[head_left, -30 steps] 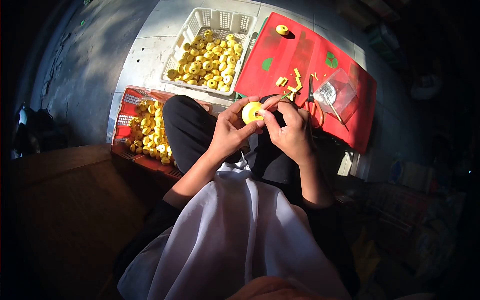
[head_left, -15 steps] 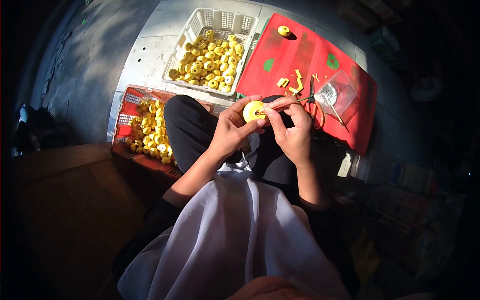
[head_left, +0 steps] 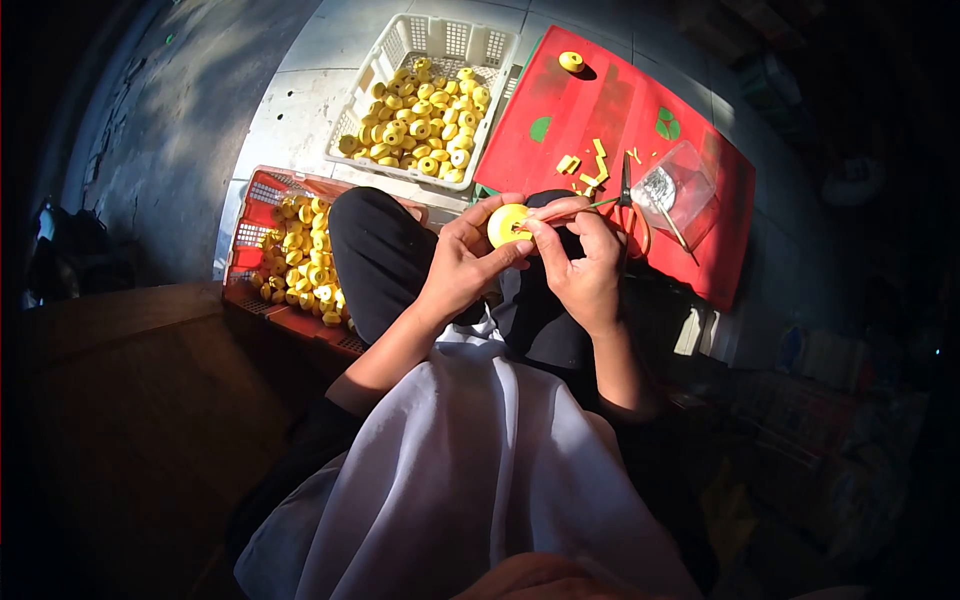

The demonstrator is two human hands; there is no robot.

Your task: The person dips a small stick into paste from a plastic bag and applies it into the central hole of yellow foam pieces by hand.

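Observation:
Over the lap, my left hand (head_left: 470, 246) grips a round yellow piece (head_left: 503, 227) by its edge, between thumb and fingers. The piece has a hole in its middle. My right hand (head_left: 583, 258) has its thumb and fingertips pinched together at that hole, and a thin green stick (head_left: 604, 203) sticks out past its fingers. What the fingertips pinch is too small to tell. Just beyond the right hand, scissors (head_left: 627, 201) with orange handles lie on the red table (head_left: 610, 105), close to yellow strips (head_left: 600, 160).
A white crate (head_left: 345, 160) of yellow pieces stands ahead, and a red crate (head_left: 245, 240) with more is at the left knee. On the table are a clear container (head_left: 688, 175) with a brush-like stick (head_left: 680, 232) and one yellow piece (head_left: 571, 61).
The fingers of my right hand have shifted at the hole of the yellow piece, and the green stick has swung to point more to the right. My left hand keeps its hold.

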